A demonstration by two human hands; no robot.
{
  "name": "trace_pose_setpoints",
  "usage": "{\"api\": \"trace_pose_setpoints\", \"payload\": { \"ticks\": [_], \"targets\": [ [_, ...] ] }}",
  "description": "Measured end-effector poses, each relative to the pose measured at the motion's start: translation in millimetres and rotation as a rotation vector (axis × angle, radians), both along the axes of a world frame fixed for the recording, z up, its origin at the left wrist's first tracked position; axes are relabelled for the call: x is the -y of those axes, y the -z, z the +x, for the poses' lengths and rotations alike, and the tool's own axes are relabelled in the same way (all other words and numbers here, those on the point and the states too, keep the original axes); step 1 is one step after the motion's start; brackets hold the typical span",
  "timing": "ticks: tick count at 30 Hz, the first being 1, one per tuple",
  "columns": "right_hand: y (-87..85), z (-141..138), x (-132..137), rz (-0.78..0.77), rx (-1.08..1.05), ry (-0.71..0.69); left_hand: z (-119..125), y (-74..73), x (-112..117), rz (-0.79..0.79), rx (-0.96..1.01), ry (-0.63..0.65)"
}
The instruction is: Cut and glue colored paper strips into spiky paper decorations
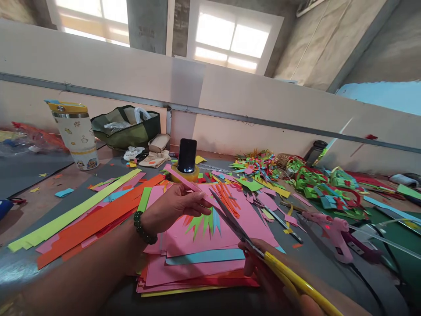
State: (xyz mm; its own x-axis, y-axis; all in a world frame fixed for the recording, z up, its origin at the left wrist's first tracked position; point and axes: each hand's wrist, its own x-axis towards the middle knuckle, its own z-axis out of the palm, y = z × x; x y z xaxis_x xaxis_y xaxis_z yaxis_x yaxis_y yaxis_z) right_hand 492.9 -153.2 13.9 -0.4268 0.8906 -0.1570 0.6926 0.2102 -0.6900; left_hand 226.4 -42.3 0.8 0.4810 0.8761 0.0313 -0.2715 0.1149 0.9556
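Between the thumb and fingers of my left hand (179, 206) is a pink paper strip (184, 180), which slants down to the right. My right hand (263, 267) is closed around yellow-handled scissors (279, 265). Their blades (232, 224) point up and to the left, close to the strip's near end; whether they touch it I cannot tell. Below both hands lies a stack of coloured paper (197, 274), mostly pink on top. Green and blue pointed paper pieces (204, 226) and thin orange strips (228, 197) rest on it.
Long orange strips (98, 221) and a yellow-green strip (75, 208) lie left. A phone (187, 156) stands upright behind the stack. A tumbler (77, 140) and bag (128, 131) stand back left. Right are a pink glue gun (332, 232) with a cord and piled paper crafts (325, 188).
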Motion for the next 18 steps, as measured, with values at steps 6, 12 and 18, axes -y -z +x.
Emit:
{"api": "trace_pose_setpoints", "payload": {
  "ticks": [6, 12, 18],
  "targets": [
    [-6.0, -3.8, -4.0, -0.077, -0.109, -0.025, 0.0, 0.8, 1.1, 0.013, -0.004, -0.007],
    [-6.2, -6.1, -6.0, -0.113, -0.163, -0.044, 1.1, 3.4, 0.8, 0.03, -0.016, 0.004],
    [-6.3, -7.0, -4.3, -0.124, -0.193, -0.065, 1.8, 2.7, 1.8, 0.039, -0.045, -0.004]
  ]
}}
